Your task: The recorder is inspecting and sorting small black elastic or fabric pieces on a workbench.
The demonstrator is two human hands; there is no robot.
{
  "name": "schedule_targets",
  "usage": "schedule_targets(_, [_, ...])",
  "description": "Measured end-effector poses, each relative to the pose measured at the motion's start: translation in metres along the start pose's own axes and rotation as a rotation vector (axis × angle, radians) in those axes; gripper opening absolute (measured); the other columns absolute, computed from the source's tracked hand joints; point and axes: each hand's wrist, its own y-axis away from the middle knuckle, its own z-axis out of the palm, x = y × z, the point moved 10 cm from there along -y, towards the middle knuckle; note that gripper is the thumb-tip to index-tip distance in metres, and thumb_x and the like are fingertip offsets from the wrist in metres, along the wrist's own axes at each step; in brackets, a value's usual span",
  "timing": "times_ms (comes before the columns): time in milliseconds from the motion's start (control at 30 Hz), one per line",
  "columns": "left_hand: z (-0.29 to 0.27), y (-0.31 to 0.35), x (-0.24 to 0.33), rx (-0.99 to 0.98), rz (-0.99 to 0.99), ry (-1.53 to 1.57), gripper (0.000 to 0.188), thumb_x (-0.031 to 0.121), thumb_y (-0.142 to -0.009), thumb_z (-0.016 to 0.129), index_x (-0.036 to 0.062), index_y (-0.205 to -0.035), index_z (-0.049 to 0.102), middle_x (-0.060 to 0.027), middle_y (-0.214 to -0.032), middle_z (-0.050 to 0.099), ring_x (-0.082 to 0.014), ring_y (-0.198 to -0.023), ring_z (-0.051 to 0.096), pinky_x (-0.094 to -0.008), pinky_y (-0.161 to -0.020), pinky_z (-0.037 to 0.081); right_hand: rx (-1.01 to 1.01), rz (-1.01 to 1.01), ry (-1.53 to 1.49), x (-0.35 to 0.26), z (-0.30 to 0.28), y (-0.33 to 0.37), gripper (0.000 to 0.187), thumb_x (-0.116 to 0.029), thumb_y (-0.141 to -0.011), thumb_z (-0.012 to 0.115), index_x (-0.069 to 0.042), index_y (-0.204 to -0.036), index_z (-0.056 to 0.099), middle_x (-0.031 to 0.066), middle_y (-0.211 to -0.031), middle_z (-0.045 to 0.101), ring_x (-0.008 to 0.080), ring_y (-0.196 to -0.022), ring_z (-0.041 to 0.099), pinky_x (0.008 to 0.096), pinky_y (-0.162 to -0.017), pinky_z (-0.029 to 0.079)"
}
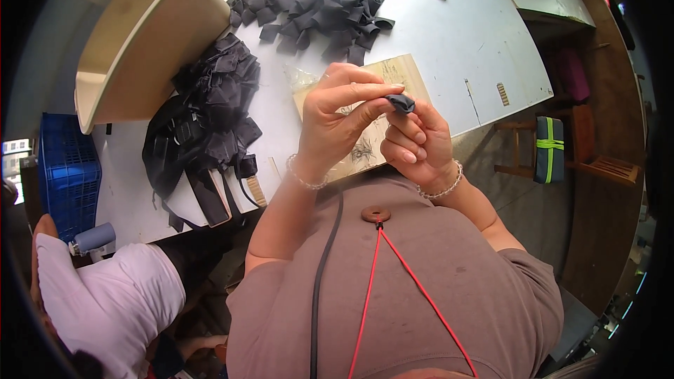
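Note:
A small folded piece of dark grey fabric (401,103) is up between my two hands, above the table. My left hand (335,114) pinches its left side between thumb and fingers. From the right, my right hand (419,142) grips the other side, its remaining fingers curled toward the palm. Below the hands lies a worn wooden board (411,74) with dark marks, partly hidden by them. Beyond it, a heap of similar dark fabric pieces (316,10) is spread on the white table (484,49).
Left of the board is a pile of black fabric pieces and straps (221,109). A beige curved bin (151,49) stands behind that pile. At far left are a blue plastic crate (70,168) and a person in a pale shirt (116,284). Wooden stools (607,168) stand at right.

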Motion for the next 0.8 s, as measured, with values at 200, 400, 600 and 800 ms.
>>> schedule_targets(200, [0.005,0.002,-0.027,0.012,0.018,0.298,0.021,0.021,-0.086,0.063,0.0016,-0.087,0.069,-0.0046,-0.082,0.063,-0.0139,-0.080,0.050,-0.0271,-0.071,0.041,0.011,0.012,-0.003,0.007,-0.003,0.000,0.029,-0.025,-0.099,0.033,-0.004,-0.096,0.054,-0.0054,-0.051,0.033,0.0055,-0.037,0.030,0.0219,-0.041,0.038])
schedule_targets(400, [0.007,0.008,-0.036,0.052,0.020,0.496,0.025,0.024,-0.089,0.060,-0.0001,-0.089,0.067,-0.0066,-0.088,0.060,-0.0151,-0.083,0.051,-0.0270,-0.073,0.041,-0.044,0.000,0.046,0.011,0.006,-0.001,0.028,-0.027,-0.099,0.034,-0.006,-0.096,0.053,-0.0047,-0.053,0.035,0.0057,-0.038,0.032,0.0220,-0.042,0.039])
schedule_targets(600, [0.006,0.002,-0.020,0.114,-0.069,0.407,0.024,0.024,-0.087,0.062,0.0016,-0.092,0.068,-0.0070,-0.090,0.062,-0.0187,-0.091,0.053,-0.0291,-0.079,0.042,-0.025,-0.019,0.067,0.009,-0.005,-0.002,0.025,-0.027,-0.098,0.036,-0.007,-0.097,0.051,-0.0045,-0.055,0.038,0.0053,-0.039,0.034,0.0220,-0.043,0.039])
schedule_targets(800, [0.014,0.001,-0.035,-0.009,-0.059,0.502,0.027,0.027,-0.085,0.064,0.0004,-0.087,0.068,-0.0066,-0.086,0.063,-0.0203,-0.094,0.053,-0.0326,-0.085,0.042,-0.058,-0.007,0.007,0.015,-0.002,-0.004,0.024,-0.026,-0.098,0.037,-0.007,-0.098,0.051,-0.0041,-0.057,0.041,0.0054,-0.040,0.035,0.0223,-0.043,0.040])
